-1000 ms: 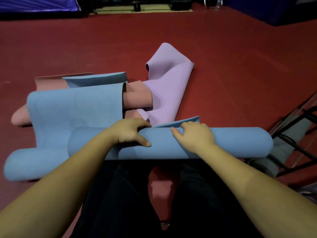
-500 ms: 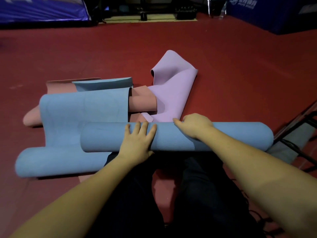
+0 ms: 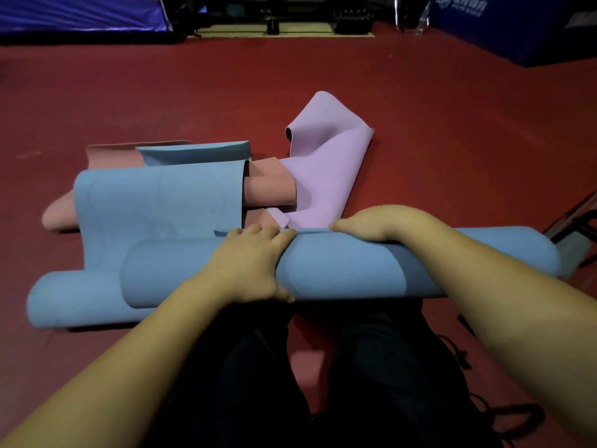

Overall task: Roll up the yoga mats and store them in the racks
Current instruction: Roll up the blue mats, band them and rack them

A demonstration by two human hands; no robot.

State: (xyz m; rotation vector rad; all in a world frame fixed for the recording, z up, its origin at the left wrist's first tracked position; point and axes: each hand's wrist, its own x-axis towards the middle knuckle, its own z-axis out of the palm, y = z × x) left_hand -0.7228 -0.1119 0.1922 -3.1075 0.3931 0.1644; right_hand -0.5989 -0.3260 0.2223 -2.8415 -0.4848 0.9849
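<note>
Two hands: both on a rolled blue mat [image 3: 339,266] lying crosswise above the person's knees.
Left hand [image 3: 248,266]: wraps the roll, fingers over top, thumb beneath.
Right hand [image 3: 371,226]: curled over the far edge, clamping the mat's loose flap.
Behind: blue mat [image 3: 155,202], pink mat [image 3: 271,189], lilac mat [image 3: 326,163], piled unrolled.
Beyond: open red floor [image 3: 452,124].
Right edge: rack [image 3: 571,227], partly visible.

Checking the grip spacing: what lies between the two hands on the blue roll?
Head view: only bare blue roll between left hand and right hand.
</note>
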